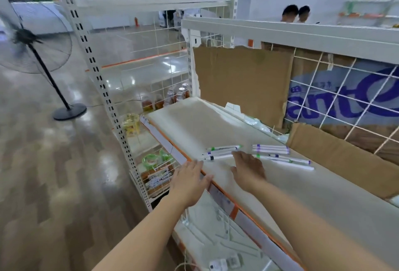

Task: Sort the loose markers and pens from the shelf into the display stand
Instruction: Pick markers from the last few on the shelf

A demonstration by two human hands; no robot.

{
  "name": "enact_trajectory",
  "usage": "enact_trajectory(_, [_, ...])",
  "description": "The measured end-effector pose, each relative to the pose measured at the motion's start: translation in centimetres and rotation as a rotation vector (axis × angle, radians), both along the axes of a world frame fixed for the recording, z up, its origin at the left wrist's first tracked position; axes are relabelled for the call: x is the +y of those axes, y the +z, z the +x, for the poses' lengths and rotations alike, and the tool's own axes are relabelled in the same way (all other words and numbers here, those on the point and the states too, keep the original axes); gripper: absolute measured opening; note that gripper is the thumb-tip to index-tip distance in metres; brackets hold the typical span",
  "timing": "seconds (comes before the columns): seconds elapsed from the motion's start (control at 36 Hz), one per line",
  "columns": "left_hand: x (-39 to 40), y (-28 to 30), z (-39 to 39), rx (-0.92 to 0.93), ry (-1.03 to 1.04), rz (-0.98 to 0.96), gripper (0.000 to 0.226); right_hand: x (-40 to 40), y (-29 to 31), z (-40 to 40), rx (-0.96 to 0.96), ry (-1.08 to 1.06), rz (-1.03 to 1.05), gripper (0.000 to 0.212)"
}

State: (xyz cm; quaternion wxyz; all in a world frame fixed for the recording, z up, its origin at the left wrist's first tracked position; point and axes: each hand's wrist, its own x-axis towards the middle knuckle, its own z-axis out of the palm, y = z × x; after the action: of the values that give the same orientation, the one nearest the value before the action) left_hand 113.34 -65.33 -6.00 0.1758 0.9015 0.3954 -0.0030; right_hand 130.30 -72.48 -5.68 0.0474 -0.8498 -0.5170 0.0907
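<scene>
We hold nothing in either hand. Our right hand [248, 168] lies palm down over the shelf [216, 123] with its fingers straight and spread, the fingertips right at the loose pens; whether they touch one we cannot tell. Our left hand [190, 181] is also flat and relaxed, its fingers laid over the shelf's orange front edge [220, 186].

The pens lie on the pale shelf surface in two loose groups. The left group of pens [222, 152] sits just ahead of our right fingertips: white barrels with green and dark blue bands, lying roughly side by side. The right group of pens [278, 155] lies just beyond our right hand, white barrels with purple and green marks, some parallel and some slanting toward the shelf's near side.

A cardboard box [345, 162] stands near the right group, against the wire grid back [345, 89]. A standing fan [36, 48] is on the floor well to the left.
</scene>
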Motion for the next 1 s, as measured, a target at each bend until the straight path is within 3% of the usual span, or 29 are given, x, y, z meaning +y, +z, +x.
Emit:
enact_trajectory(0.22, [3.5,-0.8,3.9,-0.070,0.034,0.095,0.039,4.1,-1.2,2.6,-0.038,0.083,0.135,0.034])
enact_trajectory(0.39, [5.4,-1.3,6.5,-0.116,0.016,0.128,0.031,5.8,-1.7,3.4,-0.067,0.123,0.103,0.018])
enact_trajectory(0.69, [7.3,-2.2,8.2,-0.150,-0.123,0.123,0.026,6.6,-2.1,3.9,-0.084,0.109,0.063,0.024])
enact_trajectory(1.0, [7.1,-1.6,8.9,-0.038,-0.253,0.162,0.028,5.8,-2.0,4.2,-0.030,0.125,0.024,0.033])
